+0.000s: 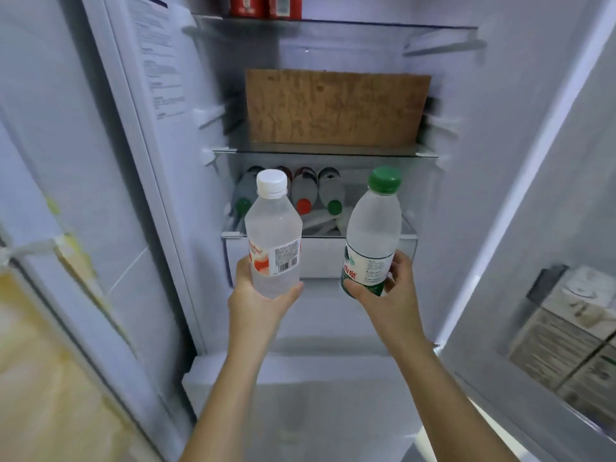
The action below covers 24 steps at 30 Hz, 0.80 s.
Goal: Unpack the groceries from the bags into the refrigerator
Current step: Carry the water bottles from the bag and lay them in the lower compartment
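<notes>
- Clear plastic, head view: a white-capped bottle (273, 235) stands upright in the left hand (263, 296), fingers curled round its lower body under the label. It looks close to full.
- Green-capped bottle (372, 228), also clear plastic, green-and-white label. It is upright in the right hand (391, 291), which grips it round the base.
- Both bottles are held in the air before the open refrigerator (500, 135), just ahead of the front wall of the clear drawer (320, 253). They are apart from each other and touch neither drawer nor shelf.
- The drawer already holds lying bottles (305, 191) in a row, bases to its back edge, caps toward its front edge.
- The glass shelf (326, 151) above it carries a brown board (336, 106) along its back edge.
- Red cans (266, 6) sit on the top shelf; cartons (573, 331) fill the right door rack.
- Handling, judged: full, so fairly heavy for one hand. The thin walls would give under a hard squeeze, and the smooth sides could be slick if damp. Not fragile.
- Hold, judged: mid-body over the label is the surest grip. The present low grips leave the tops free to tip when the bottles are laid flat in the drawer.
</notes>
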Tool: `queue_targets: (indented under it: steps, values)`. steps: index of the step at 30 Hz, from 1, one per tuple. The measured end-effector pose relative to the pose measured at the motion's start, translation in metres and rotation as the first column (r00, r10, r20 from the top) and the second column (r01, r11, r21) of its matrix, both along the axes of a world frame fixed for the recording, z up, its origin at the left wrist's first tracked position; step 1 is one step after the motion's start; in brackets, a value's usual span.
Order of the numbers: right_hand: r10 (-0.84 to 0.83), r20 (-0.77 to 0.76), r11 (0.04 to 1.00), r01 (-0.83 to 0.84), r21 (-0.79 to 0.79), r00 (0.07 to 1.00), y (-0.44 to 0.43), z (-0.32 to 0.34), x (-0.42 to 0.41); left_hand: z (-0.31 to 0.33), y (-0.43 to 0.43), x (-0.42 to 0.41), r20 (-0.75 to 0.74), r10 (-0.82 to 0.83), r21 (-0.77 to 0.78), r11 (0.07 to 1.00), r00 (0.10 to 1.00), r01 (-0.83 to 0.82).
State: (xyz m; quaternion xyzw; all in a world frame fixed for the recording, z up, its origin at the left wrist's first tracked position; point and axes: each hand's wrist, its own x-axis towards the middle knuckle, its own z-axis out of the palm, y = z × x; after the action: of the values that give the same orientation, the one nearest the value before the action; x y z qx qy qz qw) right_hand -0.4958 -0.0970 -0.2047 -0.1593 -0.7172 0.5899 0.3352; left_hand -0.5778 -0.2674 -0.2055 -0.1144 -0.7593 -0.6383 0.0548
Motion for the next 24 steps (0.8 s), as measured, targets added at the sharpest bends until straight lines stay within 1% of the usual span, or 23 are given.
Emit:
queue_targets:
  steps: [7,14,18,24]
  values:
    - [-0.028,0.151,0.999,0.032,-0.019,0.988,0.016,-0.047,-0.059,-0.048,0.029,-0.064,0.162,-0.041,-0.027,0.999,0.986,0.047]
    - [-0.058,0.236,0.997,0.071,-0.044,0.97,0.031,-0.084,-0.078,-0.075,0.049,-0.086,0.238,-0.112,-0.089,0.987,0.965,0.137]
    - [-0.059,0.26,0.996,0.075,-0.053,0.964,0.039,-0.091,-0.083,-0.084,0.055,-0.089,0.244,-0.114,-0.088,0.986,0.963,0.139]
    - [-0.005,0.284,0.999,0.016,-0.038,0.959,0.044,-0.092,-0.086,-0.088,0.056,-0.094,0.239,-0.152,-0.105,0.978,0.959,0.181]
